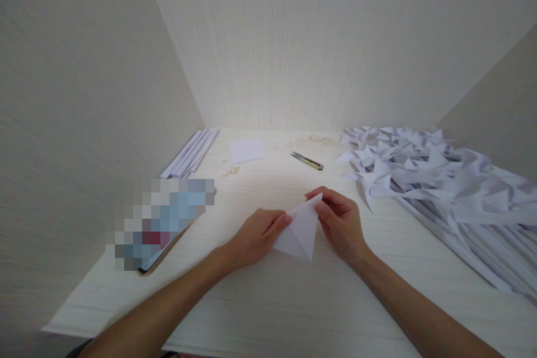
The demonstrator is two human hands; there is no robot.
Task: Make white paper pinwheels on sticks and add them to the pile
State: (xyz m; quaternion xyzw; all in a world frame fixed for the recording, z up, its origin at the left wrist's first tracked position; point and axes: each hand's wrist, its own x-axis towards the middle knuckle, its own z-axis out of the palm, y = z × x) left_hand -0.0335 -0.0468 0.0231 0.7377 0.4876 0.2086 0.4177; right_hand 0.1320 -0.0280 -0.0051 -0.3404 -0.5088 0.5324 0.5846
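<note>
A folded sheet of white paper (300, 228), roughly triangular with crease lines, is held just above the table between both hands. My left hand (260, 235) pinches its left edge, thumb on top. At the upper right corner, my right hand (342, 221) grips the paper between thumb and fingers. Beyond the hands, thread snips (307, 160) lie on the table, blades pointing left. A flat white paper square (247, 150) rests further back on the left.
White paper pinwheels (390, 162) with rolled paper sticks (474, 246) are heaped along the right side. Several rolled paper tubes (191, 154) lie at the back left. A blurred-out phone-like object (168, 224) sits on the left. Small scraps (232, 170) dot the table (268, 302); walls enclose it.
</note>
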